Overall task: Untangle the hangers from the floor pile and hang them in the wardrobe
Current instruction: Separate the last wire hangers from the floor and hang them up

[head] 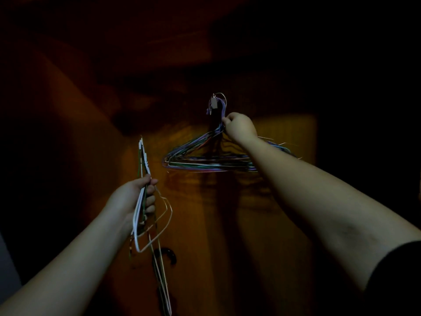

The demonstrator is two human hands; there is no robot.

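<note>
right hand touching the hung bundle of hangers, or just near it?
Touching. The head view shows the right hand with its fingers pinched on the necks of the hung hangers, just below their hooks.

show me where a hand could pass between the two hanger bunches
Bare wood panel shows between the left hand's bunch and the hung bunch, and below the hung bunch. Crowded at the hooks by the right hand.
</note>
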